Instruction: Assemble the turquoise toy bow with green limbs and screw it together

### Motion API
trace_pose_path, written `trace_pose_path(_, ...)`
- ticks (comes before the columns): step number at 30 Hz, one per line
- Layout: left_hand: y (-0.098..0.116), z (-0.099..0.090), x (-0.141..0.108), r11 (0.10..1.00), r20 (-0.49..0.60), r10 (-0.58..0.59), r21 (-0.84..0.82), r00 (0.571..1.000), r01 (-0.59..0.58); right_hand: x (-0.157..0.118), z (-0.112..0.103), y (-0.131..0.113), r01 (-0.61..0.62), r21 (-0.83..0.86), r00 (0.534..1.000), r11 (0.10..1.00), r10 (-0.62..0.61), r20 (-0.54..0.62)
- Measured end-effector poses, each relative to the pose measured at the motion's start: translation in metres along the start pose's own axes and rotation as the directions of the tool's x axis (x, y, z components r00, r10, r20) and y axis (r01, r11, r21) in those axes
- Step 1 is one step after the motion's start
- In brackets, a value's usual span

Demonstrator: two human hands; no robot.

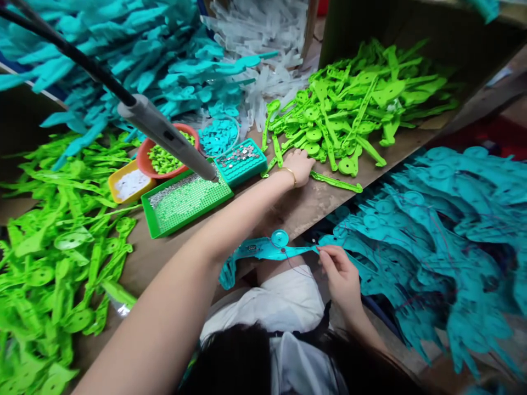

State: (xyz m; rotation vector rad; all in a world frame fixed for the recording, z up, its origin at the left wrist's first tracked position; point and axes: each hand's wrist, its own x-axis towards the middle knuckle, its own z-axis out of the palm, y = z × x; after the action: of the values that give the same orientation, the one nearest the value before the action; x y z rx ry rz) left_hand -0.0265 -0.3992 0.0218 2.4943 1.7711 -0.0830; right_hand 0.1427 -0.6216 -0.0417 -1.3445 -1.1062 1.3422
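Note:
My left hand (pixel 298 167), with a bracelet at the wrist, rests on the table at the near edge of a pile of green plastic parts (pixel 329 109). A long green piece (pixel 336 182) sticks out to its right; whatever lies under its fingers is hidden. Over my lap, my right hand (pixel 338 270) pinches the right end of a turquoise plastic part (pixel 263 248), where a thin wire is attached. That part has a round disc on its upper side, and its left end hangs near the table edge, below my left forearm.
A grey electric screwdriver (pixel 168 137) hangs over a green screw tray (pixel 185 211). Behind are a teal tray (pixel 242 171), a red bowl (pixel 142 163) and a yellow dish (pixel 113 192). Turquoise parts (pixel 411 230) heap up at right; green parts (pixel 45 263) at left.

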Motion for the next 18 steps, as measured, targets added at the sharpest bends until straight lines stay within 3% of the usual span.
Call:
trace_pose_path(3, 0.0, -0.002, -0.003, 0.999, -0.039, 0.039, 0.012, 0.998, -0.038, 0.004, 0.002, 0.006, 0.07, -0.135, 0.998, 0.988, -0.07, 0.01)
trace_pose_path(7, 0.002, -0.019, -0.023, 0.988, -0.044, 0.153, -0.022, 0.987, -0.154, 0.006, 0.009, 0.01, 0.007, -0.048, 0.998, 0.999, -0.003, 0.068)
trace_pose_path(10, -0.002, -0.031, -0.056, 0.976, -0.161, 0.165, -0.118, 0.973, -0.185, 0.007, 0.01, 0.009, 0.027, -0.008, 0.996, 1.0, -0.026, 0.083)
trace_pose_path(12, -0.008, -0.031, -0.079, 0.971, -0.112, 0.145, -0.173, 0.983, -0.163, 0.008, 0.01, 0.007, 0.045, -0.003, 0.995, 0.999, -0.045, 0.095)
trace_pose_path(15, -0.02, -0.019, -0.098, 0.981, 0.151, 0.133, -0.161, 0.98, -0.108, 0.009, 0.01, 0.003, 0.048, -0.019, 0.993, 0.999, -0.046, 0.107)
trace_pose_path(16, -0.022, -0.014, -0.099, 0.988, 0.161, 0.09, -0.139, 0.983, -0.068, 0.008, 0.01, 0.001, 0.045, -0.031, 0.994, 0.999, -0.041, 0.104)
trace_pose_path(18, -0.023, -0.007, -0.099, 0.987, 0.026, -0.054, -0.152, 0.998, 0.057, 0.008, 0.012, -0.002, 0.04, -0.035, 0.995, 0.999, -0.037, 0.09)
